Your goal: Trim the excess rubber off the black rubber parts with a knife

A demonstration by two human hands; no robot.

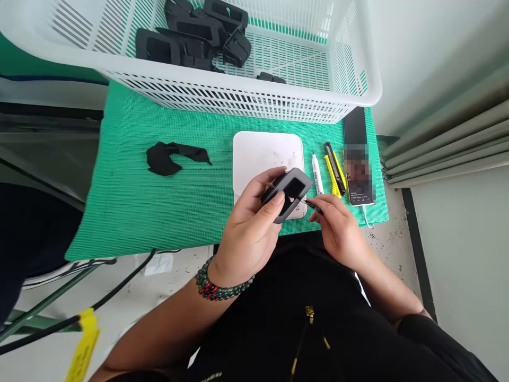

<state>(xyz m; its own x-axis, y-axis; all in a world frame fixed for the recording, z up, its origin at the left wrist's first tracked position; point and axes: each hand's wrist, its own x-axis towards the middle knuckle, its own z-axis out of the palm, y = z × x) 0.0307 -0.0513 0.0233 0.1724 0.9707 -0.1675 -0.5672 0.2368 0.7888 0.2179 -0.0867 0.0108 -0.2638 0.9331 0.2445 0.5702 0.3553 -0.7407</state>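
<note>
A black plastic frame-shaped part [295, 183] with a rectangular opening is gripped in my left hand [254, 212], thumb pressed on its face. My right hand [340, 225] pinches a thin dark tool [314, 206], whose narrow tip meets the part's lower right edge; its exact kind is hard to make out. Both hands are over the front of a white square scale-like device [266, 154] strewn with small black shavings. To its right lie a white marker [317, 174] and a yellow and black utility knife [336, 168].
A white plastic basket [238, 95] at the back holds several similar black parts [194, 32]. Crumpled black cloth [167, 157] lies left on the green mesh-covered table [131, 212]. A phone [360, 180] with a cable rests near the right edge.
</note>
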